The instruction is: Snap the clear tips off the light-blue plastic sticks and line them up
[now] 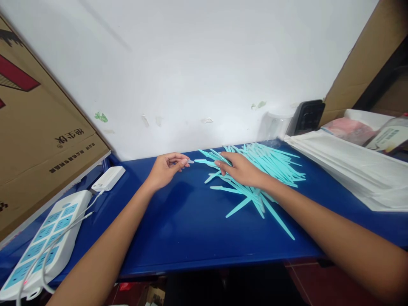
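Turquoise pile (pixel 270 163): slim sticks are lying loosely crossed on the blue table (pixel 178 238), some splaying toward its near edge.
Left hand (pixel 167 169): is hovering left of the pile, thumb and fingertips nearly together, pinching a small clear piece (pixel 191 161).
Right hand (pixel 240 168): is curling over the pile's left side, partly closed around a few held sticks (pixel 201 161), tips pointing left.
Clear piece: is sitting left of the pile, just beside one held tip, apparently not touching.
Sticks handled: seemingly one is getting attention while many are lying in the pile; how many are finished is not showing.
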`<state>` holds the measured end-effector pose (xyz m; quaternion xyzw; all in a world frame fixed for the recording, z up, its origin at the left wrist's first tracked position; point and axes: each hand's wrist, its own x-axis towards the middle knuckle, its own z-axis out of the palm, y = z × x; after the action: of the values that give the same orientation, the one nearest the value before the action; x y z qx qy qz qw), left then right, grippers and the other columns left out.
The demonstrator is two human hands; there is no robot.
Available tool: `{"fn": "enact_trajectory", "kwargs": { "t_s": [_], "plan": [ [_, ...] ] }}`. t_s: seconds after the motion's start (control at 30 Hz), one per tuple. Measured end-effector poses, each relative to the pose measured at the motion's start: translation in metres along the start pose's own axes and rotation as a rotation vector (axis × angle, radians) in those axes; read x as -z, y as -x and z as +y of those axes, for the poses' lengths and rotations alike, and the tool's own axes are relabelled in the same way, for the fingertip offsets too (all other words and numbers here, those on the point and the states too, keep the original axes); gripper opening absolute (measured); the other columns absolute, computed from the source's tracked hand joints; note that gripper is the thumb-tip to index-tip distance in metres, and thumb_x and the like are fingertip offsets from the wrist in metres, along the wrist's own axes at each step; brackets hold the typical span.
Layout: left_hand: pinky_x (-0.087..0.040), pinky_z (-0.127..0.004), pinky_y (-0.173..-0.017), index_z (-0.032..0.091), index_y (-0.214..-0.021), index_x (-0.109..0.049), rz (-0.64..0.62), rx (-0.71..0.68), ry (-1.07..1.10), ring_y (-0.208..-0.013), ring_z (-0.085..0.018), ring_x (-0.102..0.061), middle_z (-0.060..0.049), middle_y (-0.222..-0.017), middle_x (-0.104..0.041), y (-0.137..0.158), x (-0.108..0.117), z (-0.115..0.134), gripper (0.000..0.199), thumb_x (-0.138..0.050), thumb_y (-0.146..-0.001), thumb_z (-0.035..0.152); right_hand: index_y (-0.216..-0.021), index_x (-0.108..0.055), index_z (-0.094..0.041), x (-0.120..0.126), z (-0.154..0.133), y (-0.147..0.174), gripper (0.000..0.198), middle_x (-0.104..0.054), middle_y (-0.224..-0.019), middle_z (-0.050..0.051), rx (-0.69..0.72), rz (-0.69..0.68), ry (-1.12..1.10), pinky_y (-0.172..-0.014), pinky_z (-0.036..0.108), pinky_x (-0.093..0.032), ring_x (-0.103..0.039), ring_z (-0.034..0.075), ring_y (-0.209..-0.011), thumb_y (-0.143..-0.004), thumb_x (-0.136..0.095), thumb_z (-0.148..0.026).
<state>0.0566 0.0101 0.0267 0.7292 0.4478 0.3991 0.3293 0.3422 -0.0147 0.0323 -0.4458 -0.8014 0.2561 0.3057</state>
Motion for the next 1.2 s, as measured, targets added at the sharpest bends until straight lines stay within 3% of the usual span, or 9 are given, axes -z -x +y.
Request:
{"fn": "enact_trajectory", "kwargs": {
  "t_s": [0.37,0.6,1.2],
  "plan": [
    [-0.057,-0.032,-0.072,0.015,-0.105,-0.079,0.079,0.004,0.076,-0.080,-0.020,-0.070,-0.013,-0.100,-0.079,0.0015,-0.0035,0.0013,0.046,-0.082,-0.080,0.054,-0.076,-0.050,-0.022,-0.0005,0.0027,0.0004,0.037,-0.065,-0.070,0.000,-0.009,-0.007,-0.056,-0.062,0.030,-0.035,-0.053,0.016,-0.060,-0.103,-0.047,-0.048],
    [-0.059,-0.034,-0.076,0.016,-0.100,-0.081,0.109,0.015,0.114,-0.082,-0.021,-0.071,-0.012,-0.103,-0.080,0.0012,-0.0034,0.0002,0.045,-0.088,-0.073,0.052,-0.072,-0.052,-0.022,0.0027,0.0024,0.0010,0.041,-0.062,-0.068,-0.001,-0.001,-0.001,-0.080,-0.060,0.030,-0.035,-0.049,0.015,-0.055,-0.102,-0.048,-0.048],
    [-0.059,-0.034,-0.079,0.017,-0.102,-0.083,0.094,0.022,0.053,-0.086,-0.024,-0.074,-0.012,-0.102,-0.081,0.0033,-0.0043,0.0004,0.043,-0.087,-0.075,0.050,-0.076,-0.048,-0.022,0.0032,0.0036,0.0004,0.034,-0.065,-0.070,-0.001,-0.008,-0.022,-0.048,-0.061,0.030,-0.037,-0.053,0.015,-0.058,-0.105,-0.048,-0.041]
  ]
}}
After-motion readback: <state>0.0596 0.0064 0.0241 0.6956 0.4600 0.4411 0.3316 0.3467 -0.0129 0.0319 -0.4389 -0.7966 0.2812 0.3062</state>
